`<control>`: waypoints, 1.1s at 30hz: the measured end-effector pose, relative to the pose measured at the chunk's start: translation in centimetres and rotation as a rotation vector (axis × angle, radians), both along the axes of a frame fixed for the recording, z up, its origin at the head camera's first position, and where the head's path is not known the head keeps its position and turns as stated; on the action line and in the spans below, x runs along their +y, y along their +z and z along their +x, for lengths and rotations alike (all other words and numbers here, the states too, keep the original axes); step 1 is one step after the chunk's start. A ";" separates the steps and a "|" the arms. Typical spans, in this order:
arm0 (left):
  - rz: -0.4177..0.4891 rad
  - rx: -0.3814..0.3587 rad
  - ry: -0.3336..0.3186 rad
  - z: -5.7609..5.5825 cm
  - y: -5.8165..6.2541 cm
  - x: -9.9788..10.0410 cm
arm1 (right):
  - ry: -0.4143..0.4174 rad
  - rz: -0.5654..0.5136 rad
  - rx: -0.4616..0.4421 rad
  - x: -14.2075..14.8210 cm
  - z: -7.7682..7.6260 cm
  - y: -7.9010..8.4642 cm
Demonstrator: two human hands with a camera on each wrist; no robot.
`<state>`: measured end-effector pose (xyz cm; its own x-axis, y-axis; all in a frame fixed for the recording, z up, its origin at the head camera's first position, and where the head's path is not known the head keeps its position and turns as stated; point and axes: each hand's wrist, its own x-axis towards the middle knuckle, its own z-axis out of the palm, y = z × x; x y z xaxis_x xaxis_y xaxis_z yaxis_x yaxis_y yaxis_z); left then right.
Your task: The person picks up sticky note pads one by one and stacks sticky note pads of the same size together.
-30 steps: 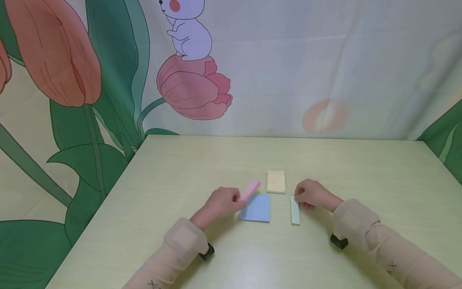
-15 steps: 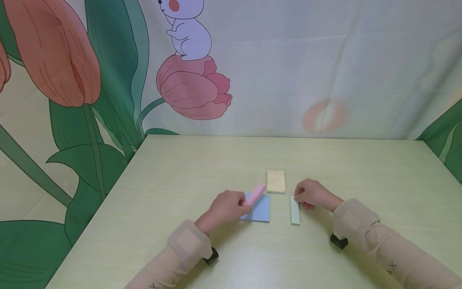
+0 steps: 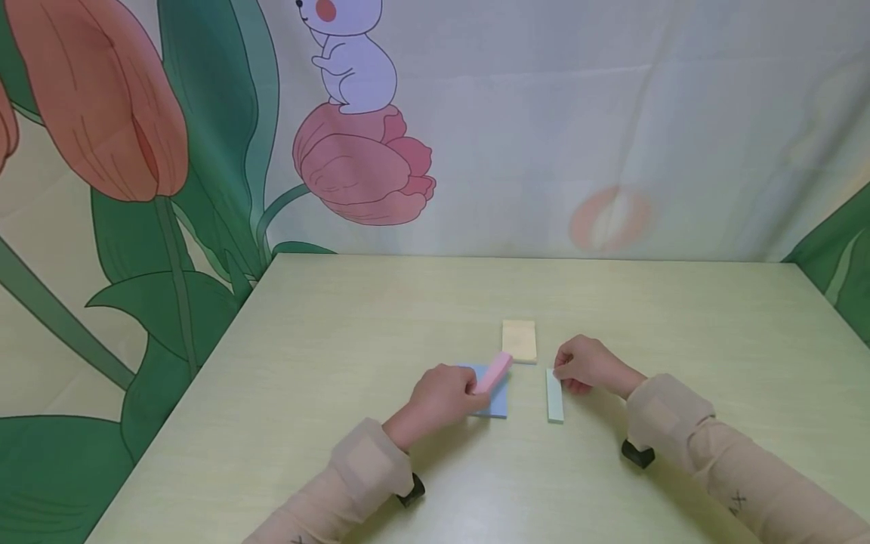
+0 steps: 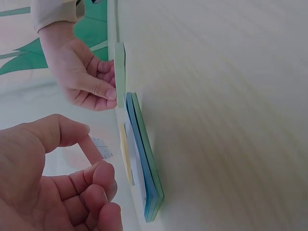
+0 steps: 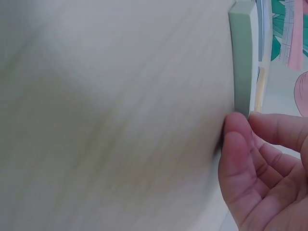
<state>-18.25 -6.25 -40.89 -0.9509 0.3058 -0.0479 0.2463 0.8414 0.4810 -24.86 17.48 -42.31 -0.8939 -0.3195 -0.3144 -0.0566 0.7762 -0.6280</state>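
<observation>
My left hand (image 3: pixel 440 394) pinches a narrow pink sticky-note pad (image 3: pixel 495 372), tilted in the air over a square blue sticky-note pad (image 3: pixel 500 397). That blue pad has a green layer (image 4: pixel 153 192) under it in the left wrist view. Farther right, my right hand (image 3: pixel 586 363) pinches the far end of a narrow pale green sticky-note pad (image 3: pixel 555 402), thumb and fingertips at its end in the right wrist view. The green pad (image 5: pixel 244 53) lies lengthwise away from me. Part of the blue pad is hidden behind the left hand and the pink pad.
A pale yellow sticky-note pad (image 3: pixel 519 340) lies behind the blue and green ones, between the two hands. All rest on a light wooden table (image 3: pixel 381 302). A printed curtain (image 3: pixel 503 151) with flowers hangs beyond the far edge.
My left hand has moved right and slightly nearer to me, carrying the pink pad across the blue one toward its right side. The right hand and the green pad stay put.
</observation>
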 end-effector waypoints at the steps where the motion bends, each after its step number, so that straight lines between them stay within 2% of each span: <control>1: 0.001 0.001 0.001 0.1 0.0 0.1 | -0.001 -0.003 0.000 0.0 0.0 0.0; 13: -0.001 -0.031 0.006 0.7 -0.5 1.9 | -0.011 0.000 0.004 -0.1 -0.2 -0.1; 21: -0.013 -0.006 0.007 1.1 -0.4 3.3 | -0.016 -0.004 -0.001 0.1 -0.4 -0.2; 33: -0.027 -0.006 -0.036 1.6 0.0 5.1 | -0.008 -0.004 0.001 0.0 -0.3 0.1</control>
